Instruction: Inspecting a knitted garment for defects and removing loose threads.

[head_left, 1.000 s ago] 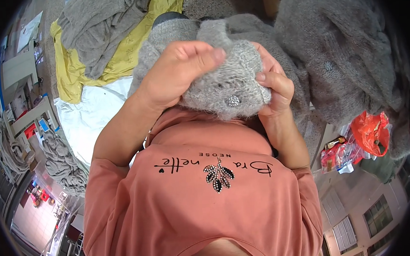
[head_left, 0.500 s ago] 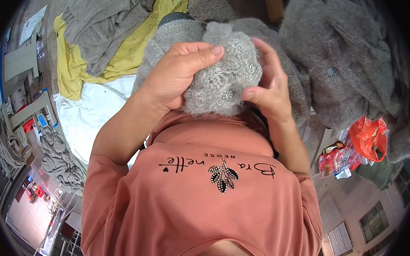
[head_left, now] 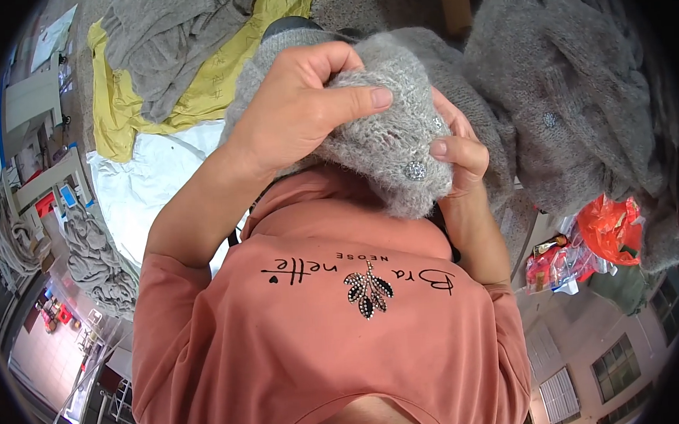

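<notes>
The left grip (head_left: 295, 105) and the right grip (head_left: 465, 155) are holding the fuzzy grey knit (head_left: 397, 144) before the pink shirt (head_left: 300, 337), where too strong pulling could be stretching its stitches.

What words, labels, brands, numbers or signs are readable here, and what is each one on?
Salmon-pink shirt: dark script and a smaller line of capitals, upside down in view; readable, but I won't copy the wording.
Yellow sheet: dark marks, too blurred to read.
Gray knit piece: no lettering visible.
</notes>
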Demonstrator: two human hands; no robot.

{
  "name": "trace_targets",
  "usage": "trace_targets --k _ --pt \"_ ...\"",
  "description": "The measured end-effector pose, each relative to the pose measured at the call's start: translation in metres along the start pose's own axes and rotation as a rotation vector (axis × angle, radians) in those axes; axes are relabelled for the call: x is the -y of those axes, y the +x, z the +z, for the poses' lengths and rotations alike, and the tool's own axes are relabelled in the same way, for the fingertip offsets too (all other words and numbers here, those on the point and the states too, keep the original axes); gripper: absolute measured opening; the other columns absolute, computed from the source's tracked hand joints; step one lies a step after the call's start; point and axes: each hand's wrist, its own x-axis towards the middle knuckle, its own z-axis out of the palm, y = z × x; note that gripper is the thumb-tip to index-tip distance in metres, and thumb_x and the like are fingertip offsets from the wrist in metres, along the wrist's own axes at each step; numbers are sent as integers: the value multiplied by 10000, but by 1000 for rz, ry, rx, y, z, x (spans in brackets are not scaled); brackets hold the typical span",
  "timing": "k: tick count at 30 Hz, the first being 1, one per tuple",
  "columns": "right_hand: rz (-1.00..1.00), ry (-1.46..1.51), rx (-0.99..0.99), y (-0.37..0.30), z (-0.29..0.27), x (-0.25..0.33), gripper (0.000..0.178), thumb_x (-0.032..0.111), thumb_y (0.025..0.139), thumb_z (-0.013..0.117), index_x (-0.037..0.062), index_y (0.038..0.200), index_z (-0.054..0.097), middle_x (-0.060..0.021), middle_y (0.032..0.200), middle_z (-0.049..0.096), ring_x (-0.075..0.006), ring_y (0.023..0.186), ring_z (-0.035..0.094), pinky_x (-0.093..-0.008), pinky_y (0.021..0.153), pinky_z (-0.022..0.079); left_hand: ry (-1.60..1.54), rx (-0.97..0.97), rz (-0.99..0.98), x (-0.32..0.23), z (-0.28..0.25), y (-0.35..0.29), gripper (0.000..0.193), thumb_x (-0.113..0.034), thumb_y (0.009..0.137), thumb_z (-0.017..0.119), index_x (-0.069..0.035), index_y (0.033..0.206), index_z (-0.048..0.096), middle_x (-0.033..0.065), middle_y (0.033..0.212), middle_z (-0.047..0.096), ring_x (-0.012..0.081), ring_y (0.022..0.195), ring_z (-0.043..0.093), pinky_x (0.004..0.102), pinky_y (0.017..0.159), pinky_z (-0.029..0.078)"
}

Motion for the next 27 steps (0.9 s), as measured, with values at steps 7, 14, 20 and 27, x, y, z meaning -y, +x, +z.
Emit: trace_targets --k 7,14,20,27 --pt "109 -153 -107 3 5 -8 726 101 493 583 -99 1162 385 -186 1031 550 -260 902 585 -335 819 479 173 -9 34 2 7 21 165 -99 694 687 -22 676 542 -9 588 539 26 525 455 191 442 349" --pt "149 -134 -105 1 -1 -4 687 90 501 566 -104 1141 405 -183 1019 557 -255 887 590 -339 818 479 333 81 90 -7 -2 34 191 -122 670 711 -5 687 561 4 587 547 35 531 471 206 450 367" --pt "26 -5 -112 14 -10 -17 510 18 630 619 -44 1109 457 -123 988 571 -207 867 580 -318 798 462 242 -169 103 -2 9 33 198 -132 684 710 -1 732 569 9 599 555 44 526 471 211 460 380" --pt "-521 -1002 -207 -14 17 4 158 121 736 618 -32 743 577 -37 619 541 -88 571 496 -194 476 346 -439 -486 152 7 24 26 140 -110 772 642 -3 808 558 37 721 587 77 618 533 230 565 448"
